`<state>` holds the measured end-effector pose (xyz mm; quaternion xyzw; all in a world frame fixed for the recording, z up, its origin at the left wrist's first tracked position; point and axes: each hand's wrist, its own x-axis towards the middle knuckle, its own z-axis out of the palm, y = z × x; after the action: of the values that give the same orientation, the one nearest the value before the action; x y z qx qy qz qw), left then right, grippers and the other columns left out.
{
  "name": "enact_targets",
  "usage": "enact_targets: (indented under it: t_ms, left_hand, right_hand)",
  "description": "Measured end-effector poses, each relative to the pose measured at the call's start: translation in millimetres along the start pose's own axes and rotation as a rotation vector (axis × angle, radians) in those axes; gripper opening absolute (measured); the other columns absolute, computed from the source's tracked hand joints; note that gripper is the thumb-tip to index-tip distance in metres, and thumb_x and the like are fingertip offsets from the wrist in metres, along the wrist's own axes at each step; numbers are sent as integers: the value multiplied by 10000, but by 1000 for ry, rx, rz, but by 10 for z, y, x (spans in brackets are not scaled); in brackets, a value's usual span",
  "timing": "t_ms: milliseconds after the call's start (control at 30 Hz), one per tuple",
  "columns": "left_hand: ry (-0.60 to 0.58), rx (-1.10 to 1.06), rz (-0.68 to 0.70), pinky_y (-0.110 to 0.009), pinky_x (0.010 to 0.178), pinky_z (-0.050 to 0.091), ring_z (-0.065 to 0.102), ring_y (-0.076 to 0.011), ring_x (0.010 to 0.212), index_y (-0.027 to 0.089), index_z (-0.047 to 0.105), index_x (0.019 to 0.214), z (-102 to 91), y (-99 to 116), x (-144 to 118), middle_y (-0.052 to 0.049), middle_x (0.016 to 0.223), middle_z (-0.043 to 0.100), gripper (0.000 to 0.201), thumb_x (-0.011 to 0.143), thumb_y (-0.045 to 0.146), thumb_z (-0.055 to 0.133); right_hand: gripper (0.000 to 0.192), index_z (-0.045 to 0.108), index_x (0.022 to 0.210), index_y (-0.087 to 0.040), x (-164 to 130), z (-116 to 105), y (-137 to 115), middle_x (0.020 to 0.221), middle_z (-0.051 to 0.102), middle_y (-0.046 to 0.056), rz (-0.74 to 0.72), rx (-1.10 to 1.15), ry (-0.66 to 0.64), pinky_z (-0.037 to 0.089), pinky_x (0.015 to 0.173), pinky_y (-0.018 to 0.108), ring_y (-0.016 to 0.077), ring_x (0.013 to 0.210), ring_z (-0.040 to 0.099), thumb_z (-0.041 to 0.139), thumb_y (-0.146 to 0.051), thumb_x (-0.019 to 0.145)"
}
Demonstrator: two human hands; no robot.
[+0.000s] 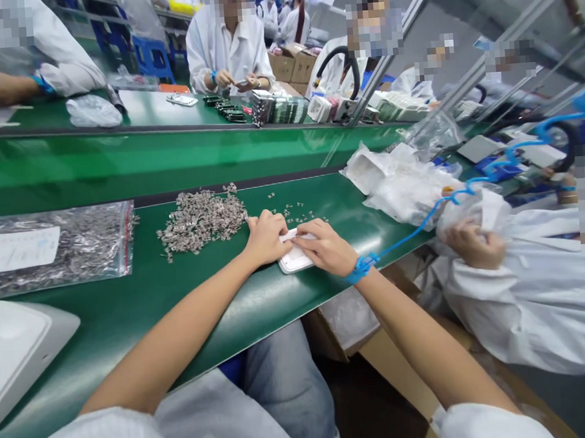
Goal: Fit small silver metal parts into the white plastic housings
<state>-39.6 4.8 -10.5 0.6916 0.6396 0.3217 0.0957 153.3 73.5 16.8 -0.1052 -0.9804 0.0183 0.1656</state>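
Note:
A small white plastic housing (295,261) lies on the green tabletop, partly covered by my hands. My left hand (268,236) is closed on its left edge, fingers curled. From the right, my right hand (327,246) reaches over the housing with thumb and fingers pinched together at its upper part; whatever small piece is between them is too small to make out. A blue wrist strap (362,266) circles my right wrist. Beyond my left hand is a heap of small metal clips (200,220), and several loose clips (299,208) are scattered behind my hands.
A zip bag of metal parts (94,249) and a larger white casing (21,345) are at left. White plastic bags (394,178) lie at right, near a blue coiled cord (432,212). A co-worker's hand (477,243) is close on the right. A raised green ledge (143,159) runs behind.

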Motion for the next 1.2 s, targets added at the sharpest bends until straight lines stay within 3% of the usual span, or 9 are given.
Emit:
enact_targets:
  t_ms: [233, 500, 700, 800, 867, 933, 1033, 1133, 1200]
  left_hand:
    - [50, 56, -52, -413, 808, 251, 461, -240, 1008, 184, 547, 742, 7, 65, -44, -23, 933, 645, 132, 741, 284, 634]
    - [69, 152, -105, -422, 809, 269, 465, -257, 1030, 193, 555, 777, 15, 178, -96, -44, 943, 636, 146, 770, 314, 637]
    - [27, 200, -86, -436, 822, 282, 468, -280, 1061, 196, 551, 788, -59, 207, -63, -71, 968, 644, 145, 786, 317, 631]
    - [-75, 228, -98, -431, 809, 297, 481, -278, 1035, 193, 551, 797, -191, 290, -158, -73, 955, 636, 119, 788, 291, 618]
    - [-131, 275, -101, -435, 813, 309, 490, -273, 1015, 194, 556, 805, -327, 364, -392, -77, 949, 629, 87, 792, 265, 604]
    - [-129, 357, -133, -448, 834, 328, 493, -278, 1016, 198, 574, 836, -498, 425, -802, -89, 976, 620, 72, 802, 260, 589]
    - [-67, 467, -289, -466, 896, 373, 503, -284, 1058, 210, 606, 844, -823, 405, -1676, -93, 1043, 614, 75, 823, 239, 540]
    - [147, 582, -425, -513, 963, 411, 526, -316, 1089, 246, 658, 778, -1240, 217, -2583, -90, 1096, 599, 92, 769, 286, 576]
    - [318, 677, -494, -573, 992, 415, 543, -363, 1119, 282, 678, 717, -1521, 71, -3038, -78, 1101, 605, 90, 699, 321, 599]
  right_hand:
    - [235, 723, 1038, -212, 14, 38, 54, 1142, 630, 113, -28, -1, -7, 442, 908, 415, 239, 1024, 493, 493, -209, 989]
    - [255, 759, 963, -218, -14, 151, 91, 1086, 648, 103, -18, 70, 110, 447, 919, 414, 225, 1016, 543, 505, -214, 985]
    - [234, 771, 933, -210, 5, 52, 47, 1077, 657, 120, -21, 175, 147, 481, 920, 446, 246, 1013, 588, 539, -231, 958]
    - [210, 759, 962, -203, -35, -28, 3, 1069, 669, 109, 55, 405, 305, 524, 892, 401, 222, 1001, 633, 561, -276, 956]
    - [216, 747, 928, -201, -95, -18, -1, 1003, 692, 92, 183, 525, 476, 545, 839, 373, 208, 944, 660, 562, -308, 958]
    - [238, 734, 860, -200, -162, 53, 23, 904, 710, 77, 316, 541, 605, 548, 769, 362, 207, 860, 670, 567, -344, 949]
    - [245, 722, 815, -200, -225, 209, 80, 831, 722, 64, 435, 497, 621, 525, 664, 337, 204, 765, 666, 582, -366, 930]
    - [235, 716, 806, -201, -222, 313, 111, 833, 725, 63, 460, 488, 593, 497, 604, 318, 200, 735, 660, 573, -342, 928]
    - [236, 713, 792, -201, -204, 324, 110, 826, 722, 62, 452, 482, 593, 493, 602, 318, 197, 726, 656, 564, -324, 928]
